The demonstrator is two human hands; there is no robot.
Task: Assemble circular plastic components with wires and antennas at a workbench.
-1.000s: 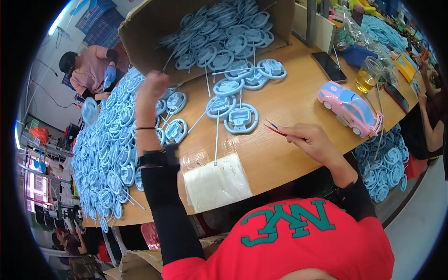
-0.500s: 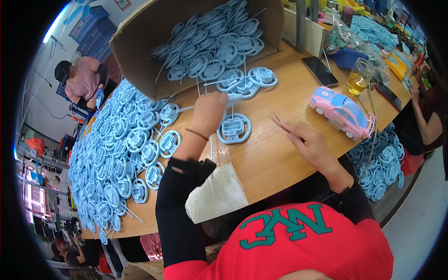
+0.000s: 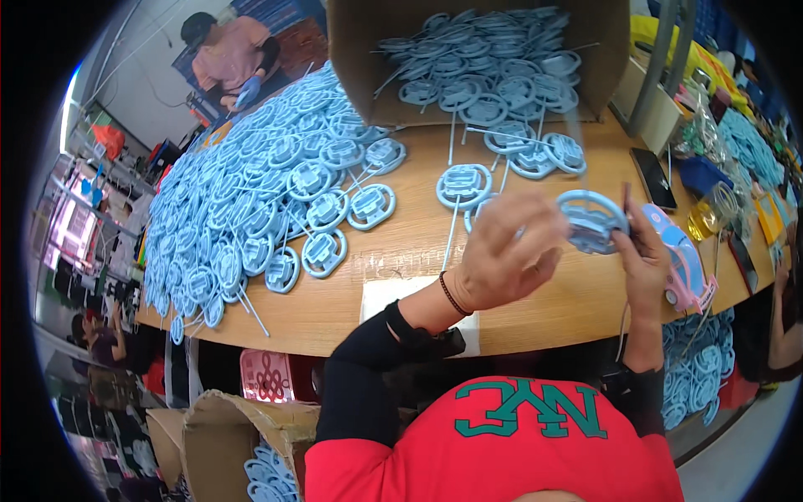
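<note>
My right hand is closed, thumb and fingers pinching the rim of a light-blue plastic toy steering wheel. A thin brownish stick-like tool stands up from the same hand; its kind is unclear. A blurred thin rod runs upward from the wheel. Just left of it, my left hand is smeared by motion, its fingers loosely bent and apart, close to the wheel's left edge. Beyond it lies another blue steering wheel with a thin rod, and one more is partly hidden behind my left hand.
A large pile of blue steering wheels covers the table's left. The cardboard box lies open at the back, full of more. A phone, a pink toy car and a cup of yellow liquid are at right. A person works far left.
A steering wheel has come up into my right hand, raised off the table. My left hand has moved right and nearer to me. The view has turned, shifting the table contents.
</note>
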